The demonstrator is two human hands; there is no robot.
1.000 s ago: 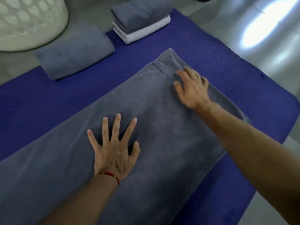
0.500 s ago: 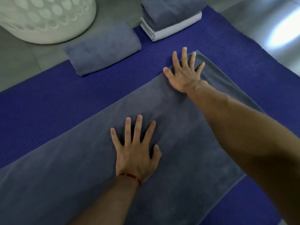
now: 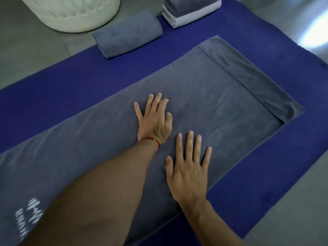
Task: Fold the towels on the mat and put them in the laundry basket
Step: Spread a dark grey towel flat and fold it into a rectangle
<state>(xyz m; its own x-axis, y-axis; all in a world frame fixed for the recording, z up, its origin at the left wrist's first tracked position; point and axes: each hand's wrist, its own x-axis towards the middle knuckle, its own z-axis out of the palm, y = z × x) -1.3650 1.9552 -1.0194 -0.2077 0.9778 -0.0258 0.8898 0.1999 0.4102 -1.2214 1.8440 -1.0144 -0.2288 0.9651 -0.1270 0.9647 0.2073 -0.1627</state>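
- The right hand (image 3: 188,167) lies palm down on the grey towel (image 3: 204,96), near the towel's closer long edge; its fingers are straight and spread, pointing away from the person, and it grips nothing.
- Its forearm runs back toward the lower right corner of the view, crossing the towel's near edge and the blue mat (image 3: 266,174) beneath.
- The left hand (image 3: 154,119) rests flat on the same towel, just beyond and to the left of the right hand; its fingers are extended and loosely fanned, the thumb lying beside the palm, and it too holds nothing.
- A red cord bracelet (image 3: 152,140) circles the left wrist, and the left forearm stretches back to the lower left across the towel.
- White printed lettering (image 3: 29,215) shows on the towel left of that forearm, too blurred to read.
- The towel is spread flat along the mat; to the right of both hands its short end is turned back in a narrow folded band (image 3: 248,77).
- Beyond the left hand, a folded grey towel (image 3: 127,34) sits at the mat's far edge, partly over the grey floor (image 3: 26,50).
- Right of it, farther on, a stack of folded towels (image 3: 191,11) rests on the mat, grey over white.
- Farthest, up and to the left of the hands, the white laundry basket (image 3: 76,13) stands on the floor, its wall pierced with oval holes.
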